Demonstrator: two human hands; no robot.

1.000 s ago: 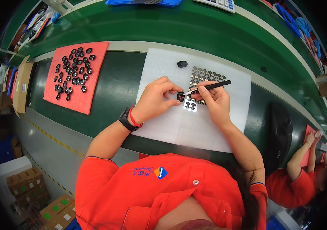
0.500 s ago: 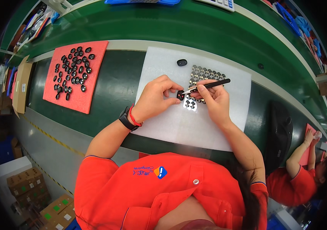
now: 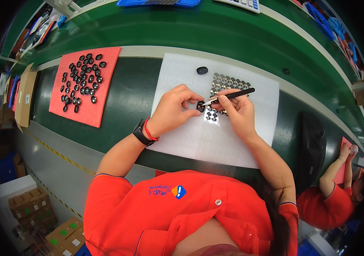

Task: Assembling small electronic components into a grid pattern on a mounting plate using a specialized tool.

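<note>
White, smooth foam sheet (image 3: 203, 147) lies beneath our work, and over it our left hand (image 3: 177, 107) pinches a small black oval part (image 3: 200, 106) between thumb and fingertips, the tips set apart only by the piece itself. Our right hand (image 3: 239, 114) is closed round slim tweezers (image 3: 235, 95), thumb and fingers clamped on the dark shaft; its pale, pointed end meets the oval part's right edge in our view, though we cannot tell whether it truly touches. Just right of the piece, partly hidden by our right hand, we see rows of small dark, lobed components (image 3: 232, 82) with brassy middles. A glossy, rounded black shell (image 3: 202, 70) sits alone above them. Away to the left, many shiny black ovals (image 3: 83, 79) are scattered over a grainy pink foam board (image 3: 92, 114) on the dark green bench (image 3: 124, 96). Our forearms angle inward from either side, the left wrist wearing a black band (image 3: 140, 132) and red cord (image 3: 148, 129), the left fingers curled, the right hand tilted toward the piece.
</note>
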